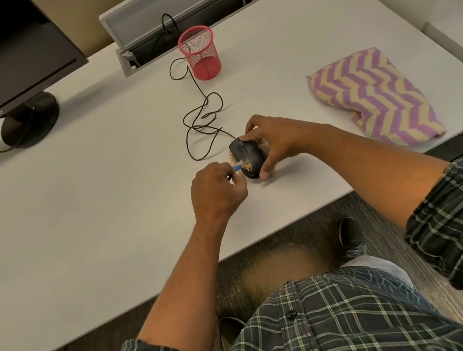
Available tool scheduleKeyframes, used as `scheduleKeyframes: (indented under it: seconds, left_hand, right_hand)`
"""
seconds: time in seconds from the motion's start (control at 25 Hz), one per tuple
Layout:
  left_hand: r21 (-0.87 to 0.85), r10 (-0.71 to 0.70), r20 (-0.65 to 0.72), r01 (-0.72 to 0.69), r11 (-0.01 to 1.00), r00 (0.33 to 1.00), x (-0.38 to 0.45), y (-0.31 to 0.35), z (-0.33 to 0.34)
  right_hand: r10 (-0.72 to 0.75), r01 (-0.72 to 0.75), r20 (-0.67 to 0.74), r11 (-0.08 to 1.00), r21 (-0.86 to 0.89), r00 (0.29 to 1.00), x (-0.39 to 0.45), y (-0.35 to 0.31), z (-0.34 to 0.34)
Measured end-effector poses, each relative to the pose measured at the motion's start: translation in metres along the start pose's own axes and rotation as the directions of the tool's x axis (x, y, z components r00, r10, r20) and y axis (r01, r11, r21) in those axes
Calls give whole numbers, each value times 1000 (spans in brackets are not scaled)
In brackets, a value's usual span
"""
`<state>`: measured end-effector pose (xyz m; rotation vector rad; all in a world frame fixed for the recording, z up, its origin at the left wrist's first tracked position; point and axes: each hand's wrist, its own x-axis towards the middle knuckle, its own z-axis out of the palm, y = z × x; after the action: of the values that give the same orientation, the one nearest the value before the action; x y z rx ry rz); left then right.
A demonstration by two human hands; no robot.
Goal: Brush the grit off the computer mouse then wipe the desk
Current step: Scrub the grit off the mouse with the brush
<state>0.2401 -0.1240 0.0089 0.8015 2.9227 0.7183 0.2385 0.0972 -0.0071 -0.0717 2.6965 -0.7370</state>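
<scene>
Red wire-mesh pen cup (199,53) stands upright at back of white desk (104,197), nothing visible inside. Near desk centre, right hand (275,142) curls its grip round a black, smooth, rounded mouse (247,158) w/ tan grit (246,167) on its side. Left hand (217,191) pinches a small blue brush (237,168), tip at the grit. Folded purple-and-cream zigzag cloth (371,98) lies well apart, to the right.
</scene>
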Motion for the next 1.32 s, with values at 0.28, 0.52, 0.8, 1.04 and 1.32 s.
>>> scheduleKeyframes:
  seconds: [0.28,0.52,0.8,1.04,1.32]
  left_hand:
    - [-79,79,82,-72,994,993,6,6,-1]
    - [-64,175,64,-171,983,982,6,2,-12]
    - [-41,213,168,-209,977,963,7,11,-8]
    - [41,225,115,-231,972,968,22,9,-13]
    - [191,253,247,-303,934,935,43,1,-21]
  right_hand:
    - [18,-17,-9,999,46,1000,-3,-4,0]
    - [23,-23,-9,999,49,1000,-5,-5,-1]
    - [35,-34,-16,998,46,999,-5,-5,1]
    - [27,-26,-30,999,41,999,-4,-1,4]
    - [22,-21,-32,999,34,999,-3,-1,4]
